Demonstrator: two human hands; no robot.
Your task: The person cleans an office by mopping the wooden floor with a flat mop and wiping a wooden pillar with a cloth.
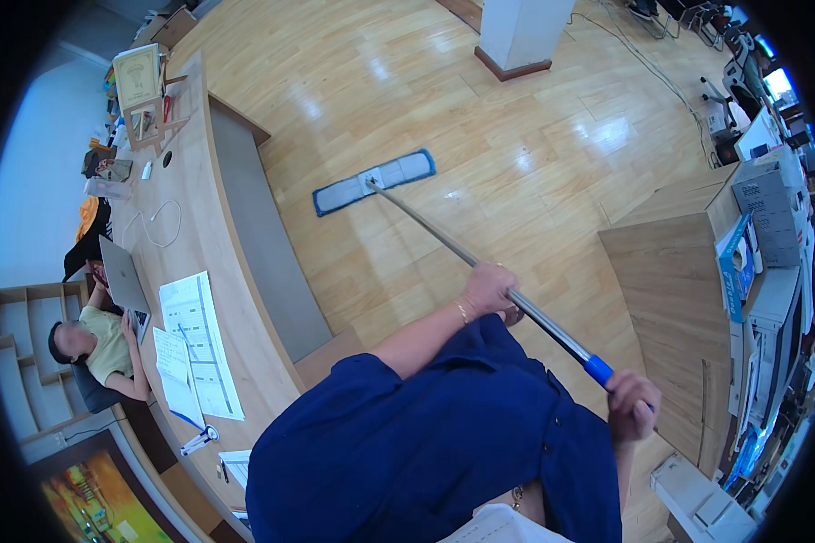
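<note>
A long flat mop stretches out ahead of me, its silver pole (430,228) slanting from lower right to upper left. The mop head (398,171), grey-white on top with a blue fringe, lies flat on the wooden floor beside the desk. Partway down the pole, my left hand (490,288) is closed around the metal. My right hand (633,404) grips the upper end, just behind a blue collar (598,369).
A long curved desk (210,204) runs along my left, bearing papers (210,344) and a laptop (124,276); a person (109,344) sits behind it. A white pillar (514,41) stands ahead. To my right is a wooden cabinet (666,299) with boxes, and cables (647,59) trail across the floor.
</note>
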